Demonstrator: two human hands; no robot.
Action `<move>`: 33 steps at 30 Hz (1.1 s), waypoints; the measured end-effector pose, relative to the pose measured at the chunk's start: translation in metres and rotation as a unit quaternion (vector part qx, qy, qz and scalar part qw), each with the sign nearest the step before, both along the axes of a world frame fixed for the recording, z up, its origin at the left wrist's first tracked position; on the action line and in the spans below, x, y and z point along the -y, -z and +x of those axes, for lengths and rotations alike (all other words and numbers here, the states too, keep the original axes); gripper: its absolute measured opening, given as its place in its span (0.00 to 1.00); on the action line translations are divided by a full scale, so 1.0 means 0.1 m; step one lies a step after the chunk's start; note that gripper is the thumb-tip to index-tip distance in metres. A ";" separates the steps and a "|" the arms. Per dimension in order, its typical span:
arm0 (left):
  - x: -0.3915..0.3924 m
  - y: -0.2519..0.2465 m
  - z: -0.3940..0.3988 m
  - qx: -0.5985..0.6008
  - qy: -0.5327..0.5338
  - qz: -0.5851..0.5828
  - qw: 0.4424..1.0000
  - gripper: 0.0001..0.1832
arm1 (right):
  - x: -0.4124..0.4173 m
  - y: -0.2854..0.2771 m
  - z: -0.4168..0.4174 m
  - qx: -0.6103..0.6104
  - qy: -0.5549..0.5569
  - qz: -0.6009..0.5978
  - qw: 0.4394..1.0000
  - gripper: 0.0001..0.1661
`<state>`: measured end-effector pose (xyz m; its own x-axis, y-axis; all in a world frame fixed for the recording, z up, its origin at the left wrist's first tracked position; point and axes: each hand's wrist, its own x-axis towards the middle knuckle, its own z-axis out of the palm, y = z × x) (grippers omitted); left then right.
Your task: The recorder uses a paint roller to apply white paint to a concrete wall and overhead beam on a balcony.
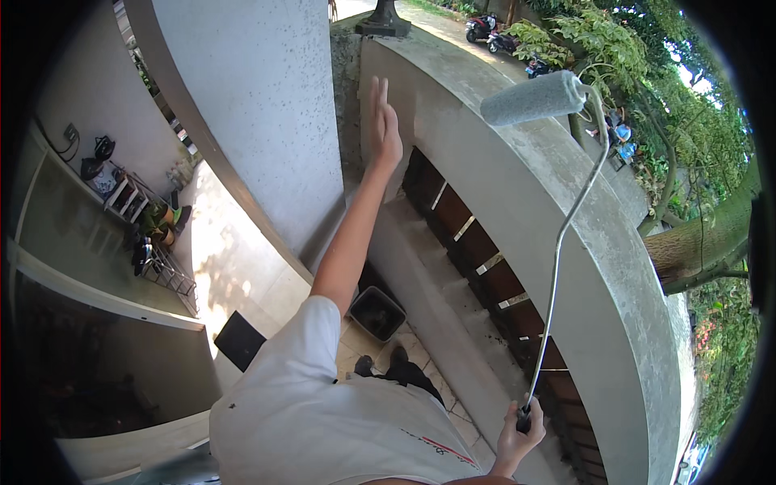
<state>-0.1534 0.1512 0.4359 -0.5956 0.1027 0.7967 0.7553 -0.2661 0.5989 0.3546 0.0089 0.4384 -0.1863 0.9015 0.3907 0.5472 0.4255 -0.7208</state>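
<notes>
My left arm is stretched out, and my left hand is raised with straight fingers, holding nothing. Behind it in the picture is the corner where a white wall meets a curved concrete parapet; I cannot tell whether it touches. My right hand, low on the right, is closed around the dark handle of a paint roller. The roller's long bent metal rod slants up over the parapet. At its far end the grey, fuzzy roller sleeve appears against the parapet's top.
By my feet stands a black plastic tub; a dark mat lies on the tiled floor. A shoe rack and potted plants line the left side. Beyond the parapet are a tree trunk, parked motorbikes and a seated person.
</notes>
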 end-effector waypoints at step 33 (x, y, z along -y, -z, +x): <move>0.84 0.33 0.77 0.490 0.350 0.323 0.730 0.07 | -0.17 0.43 0.29 0.027 -0.002 -0.125 0.992 0.10</move>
